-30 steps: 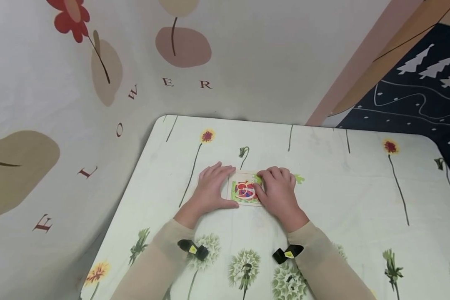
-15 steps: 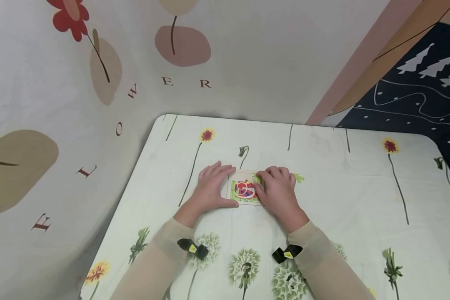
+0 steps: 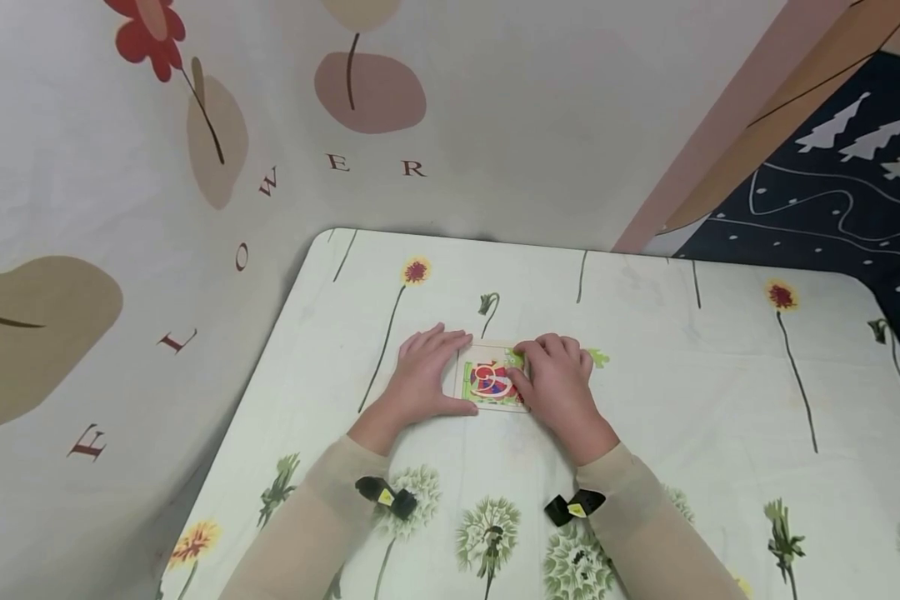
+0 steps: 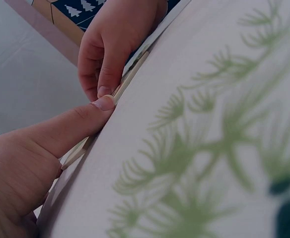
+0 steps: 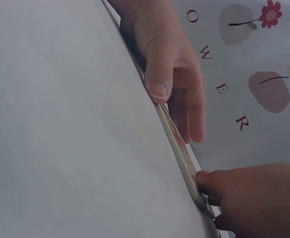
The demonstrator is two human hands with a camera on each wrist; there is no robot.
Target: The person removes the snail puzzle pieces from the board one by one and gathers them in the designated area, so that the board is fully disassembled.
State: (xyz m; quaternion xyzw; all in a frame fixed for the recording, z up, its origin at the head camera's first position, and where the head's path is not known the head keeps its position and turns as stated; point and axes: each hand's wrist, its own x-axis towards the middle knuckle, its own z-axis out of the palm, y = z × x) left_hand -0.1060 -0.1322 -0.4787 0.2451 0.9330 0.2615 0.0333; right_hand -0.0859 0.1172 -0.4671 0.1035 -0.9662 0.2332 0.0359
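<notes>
A small wooden picture board (image 3: 463, 352) lies flat at the middle of the table, with red, blue and green shapes inside its pale frame. My left hand (image 3: 417, 379) spans its left side, thumb against the near edge and fingertips at the far edge. In the left wrist view that thumb (image 4: 104, 103) presses the board's side. My right hand (image 3: 558, 383) grips the board's right part, fingers bent and thumb on the coloured area, hiding that end. Just past the right fingers, a bright green shape (image 3: 598, 358) shows; whether it is loose cannot be told.
The white table (image 3: 682, 375) has a flower-printed cover and a rounded far left corner. Behind it hangs a pale cloth (image 3: 525, 125) with printed letters and shapes, and a dark cloth (image 3: 810, 200) with white trees is at the right. Black bands cross both sleeves.
</notes>
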